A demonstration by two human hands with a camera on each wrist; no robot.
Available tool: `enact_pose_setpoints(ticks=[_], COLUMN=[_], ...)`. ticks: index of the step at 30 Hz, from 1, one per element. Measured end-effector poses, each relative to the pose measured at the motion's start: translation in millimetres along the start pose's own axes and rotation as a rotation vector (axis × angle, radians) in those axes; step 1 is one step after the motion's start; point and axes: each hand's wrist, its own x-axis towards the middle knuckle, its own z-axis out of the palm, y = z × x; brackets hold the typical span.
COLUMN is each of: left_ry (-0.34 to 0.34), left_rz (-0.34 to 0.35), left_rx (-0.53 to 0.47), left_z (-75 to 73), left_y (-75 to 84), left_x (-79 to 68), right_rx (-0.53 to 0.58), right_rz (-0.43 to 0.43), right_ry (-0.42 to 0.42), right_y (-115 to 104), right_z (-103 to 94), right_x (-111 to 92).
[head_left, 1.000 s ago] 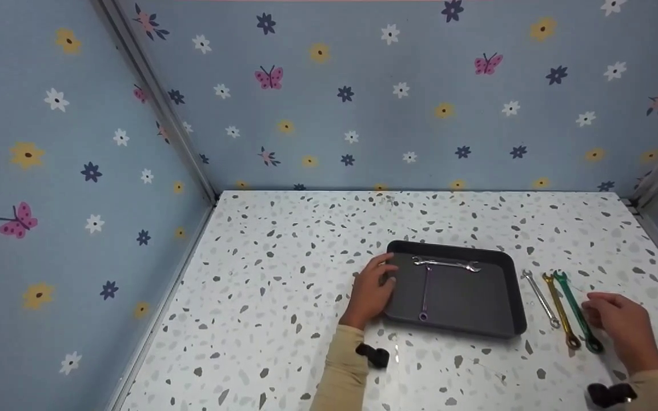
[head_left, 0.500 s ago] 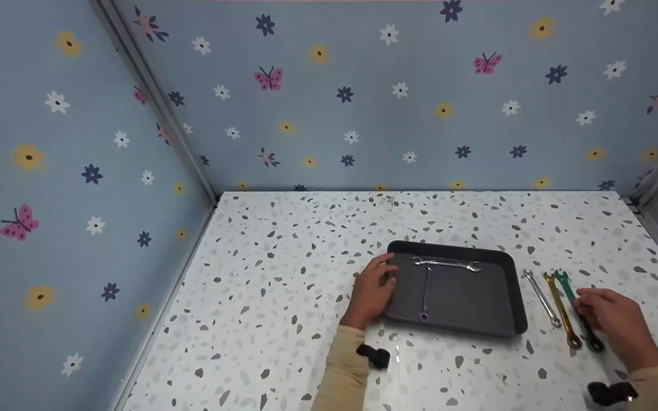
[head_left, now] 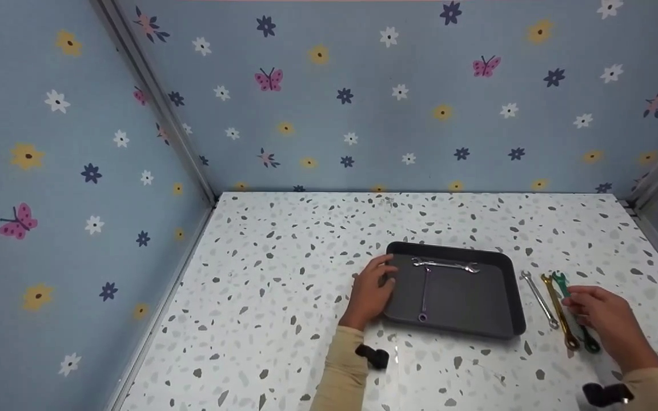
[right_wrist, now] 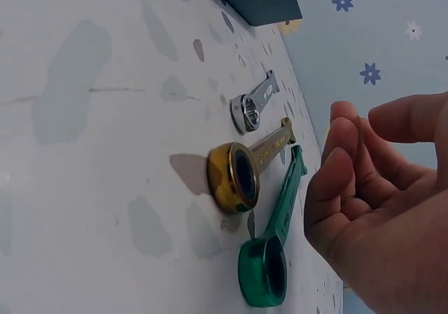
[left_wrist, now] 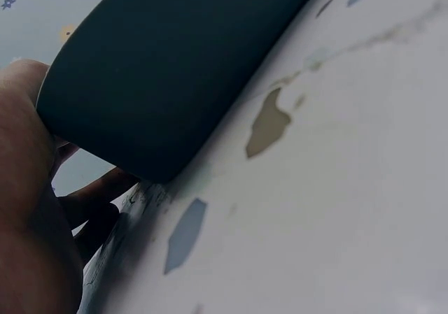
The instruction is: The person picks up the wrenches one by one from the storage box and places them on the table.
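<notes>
On the speckled tabletop stands a dark grey baking tray (head_left: 466,299), its left rim gripped by my left hand (head_left: 368,292). A silver double open-ended wrench (head_left: 446,265) and a purple wrench (head_left: 425,297) lie inside it. To the tray's right, a silver combination wrench (head_left: 539,299), a gold combination wrench (head_left: 558,308) and a green combination wrench (right_wrist: 280,205) lie side by side. My right hand (head_left: 609,322) hovers over the green one, hiding its middle in the head view. Its fingers are loosely curled and hold nothing; the thumb stays apart from them in the right wrist view.
Flower-patterned blue panels (head_left: 363,114) enclose the white speckled tabletop (head_left: 283,274) at the back and both sides. A metal corner post (head_left: 157,103) rises at the back left. Both wrists carry a small black camera mount (head_left: 373,355).
My right hand has shifted left, from beside the green wrench to over its shaft. My left hand, the tray and the wrenches have stayed in place.
</notes>
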Motion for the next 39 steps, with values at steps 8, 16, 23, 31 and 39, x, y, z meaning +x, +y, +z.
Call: enact_pose_setpoints(ticks=[8, 16, 23, 31, 39], left_ry=[0.003, 0.002, 0.002, 0.005, 0.013], left_rz=[-0.008, 0.014, -0.013, -0.022, -0.021], left_rx=[0.004, -0.012, -0.005, -0.019, -0.02], left_z=[0.5, -1.8, -1.5, -0.4, -1.1], left_y=[0.0, 0.8, 0.5, 0.7, 1.9], left_x=[0.1, -1.5, -1.5, -2.1, -1.6], right_rx=[-0.029, 0.045, 0.004, 0.035, 0.109], right_rz=[-0.059, -0.178, -0.233, -0.227, -0.231], right_ry=[-0.085, -0.108, -0.114, -0.128, -0.149], right_y=[-6.3, -7.8, -14.2, -18.5, -22.0], right_z=[5.4, 18.0, 22.8, 26.1, 33.1], right_x=[-3.9, -7.0, -7.0, -6.2, -5.6])
